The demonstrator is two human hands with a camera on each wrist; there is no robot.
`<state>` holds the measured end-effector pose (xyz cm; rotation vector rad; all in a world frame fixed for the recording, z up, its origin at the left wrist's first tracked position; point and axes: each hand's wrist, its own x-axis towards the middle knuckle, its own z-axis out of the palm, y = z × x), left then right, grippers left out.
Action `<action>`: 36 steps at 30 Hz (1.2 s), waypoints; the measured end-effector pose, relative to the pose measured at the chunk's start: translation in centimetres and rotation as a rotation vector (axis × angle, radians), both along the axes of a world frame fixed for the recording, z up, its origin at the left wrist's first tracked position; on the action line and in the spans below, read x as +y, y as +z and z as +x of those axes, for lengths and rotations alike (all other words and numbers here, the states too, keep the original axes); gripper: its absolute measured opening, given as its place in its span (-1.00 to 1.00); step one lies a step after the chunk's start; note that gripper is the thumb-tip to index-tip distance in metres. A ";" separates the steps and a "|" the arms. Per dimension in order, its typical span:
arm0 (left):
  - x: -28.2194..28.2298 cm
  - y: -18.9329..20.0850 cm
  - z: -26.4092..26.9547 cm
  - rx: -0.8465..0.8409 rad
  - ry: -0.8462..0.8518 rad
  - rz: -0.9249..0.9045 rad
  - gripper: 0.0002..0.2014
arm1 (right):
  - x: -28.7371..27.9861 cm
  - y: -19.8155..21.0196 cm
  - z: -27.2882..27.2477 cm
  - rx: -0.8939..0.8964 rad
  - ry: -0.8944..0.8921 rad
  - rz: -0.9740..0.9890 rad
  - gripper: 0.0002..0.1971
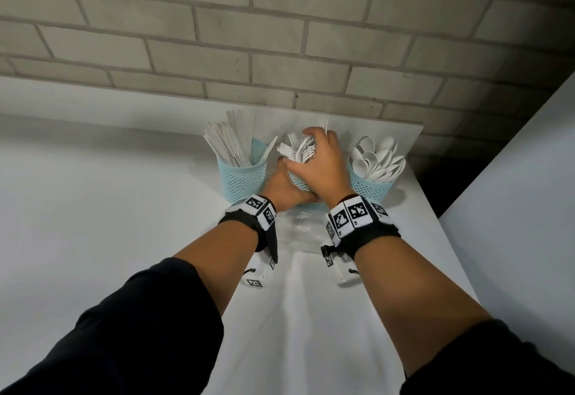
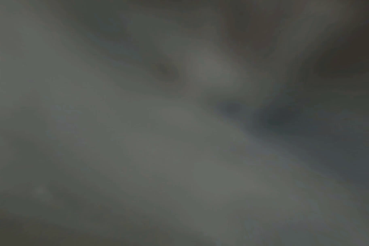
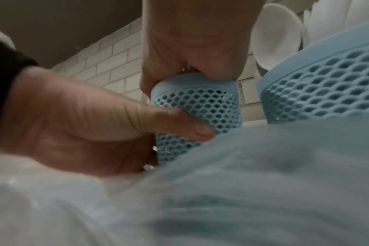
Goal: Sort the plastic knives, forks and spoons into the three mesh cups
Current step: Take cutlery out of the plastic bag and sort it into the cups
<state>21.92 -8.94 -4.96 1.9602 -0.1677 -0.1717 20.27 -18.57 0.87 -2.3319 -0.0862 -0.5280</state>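
Three light blue mesh cups stand in a row by the wall. The left cup (image 1: 244, 180) holds knives (image 1: 230, 142), and the right cup (image 1: 368, 187) (image 3: 326, 93) holds spoons (image 1: 376, 158) (image 3: 276, 36). My left hand (image 1: 281, 187) (image 3: 84, 119) grips the side of the middle cup (image 1: 299, 183) (image 3: 200, 108), thumb across its front. My right hand (image 1: 317, 161) (image 3: 196, 38) sits on top of that cup, its fingers curled over a bunch of forks (image 1: 298, 148) standing in it. The left wrist view is a dark blur.
A crumpled clear plastic wrapper (image 1: 298, 226) (image 3: 242, 183) lies on the white table (image 1: 124, 208) just in front of the cups. A brick wall (image 1: 280, 52) rises right behind them. The table's right edge runs close to the spoon cup.
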 end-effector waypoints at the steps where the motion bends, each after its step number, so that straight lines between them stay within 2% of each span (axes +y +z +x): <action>1: 0.0 0.0 0.0 0.004 0.000 -0.008 0.05 | 0.0 0.1 0.0 -0.038 -0.043 0.033 -0.39; 3: 0.0 -0.3 0.2 -0.002 -0.007 -0.015 0.02 | 0.1 0.3 0.0 -0.159 -0.099 0.164 -0.51; 5: 0.1 -0.3 0.3 -0.018 -0.008 -0.016 0.04 | 0.2 0.2 -0.1 -0.264 -0.087 0.241 -0.49; 8: 0.1 -0.3 0.3 -0.017 -0.011 -0.022 0.11 | 0.0 -0.5 -0.1 -0.211 -0.009 0.231 -0.20; 11: 0.3 -0.3 0.2 -0.023 -0.027 -0.022 0.16 | -0.6 -1.1 0.1 -0.200 -0.046 0.270 0.07; 15: 0.3 -0.4 0.3 -0.005 -0.016 -0.001 0.15 | -0.7 -1.0 0.4 -0.098 -0.056 0.199 0.23; 17: 0.3 -0.5 0.4 -0.013 -0.009 0.000 0.14 | -0.7 -0.7 0.5 -0.013 0.003 0.111 0.09; 19: 0.3 -0.5 0.5 -0.008 -0.019 -0.001 0.13 | -1.0 -0.3 0.6 -0.012 0.024 0.086 -0.10; 23: 0.2 -0.5 0.5 0.005 -0.020 0.020 0.13 | -1.1 -0.1 0.2 -0.075 -0.017 0.299 -0.09; 27: 0.3 -0.7 0.7 0.008 -0.008 0.009 0.09 | -1.1 0.7 0.8 -0.037 -0.082 0.511 -0.58; 29: 0.2 -0.5 0.5 0.007 -0.003 0.008 0.06 | -1.5 1.3 1.6 -0.032 -0.163 0.589 -0.72; 32: 0.1 -0.5 0.4 0.010 -0.004 -0.008 0.03 | -1.5 2.2 1.5 -0.113 -0.119 0.669 -0.88; 34: 0.2 -0.6 0.5 0.007 -0.004 -0.013 0.02 | -1.0 2.7 1.3 -0.168 -0.106 0.671 -0.88; 36: 0.2 -0.6 0.5 0.011 0.001 -0.016 0.02 | -0.8 2.3 1.8 -0.144 -0.082 0.628 -0.80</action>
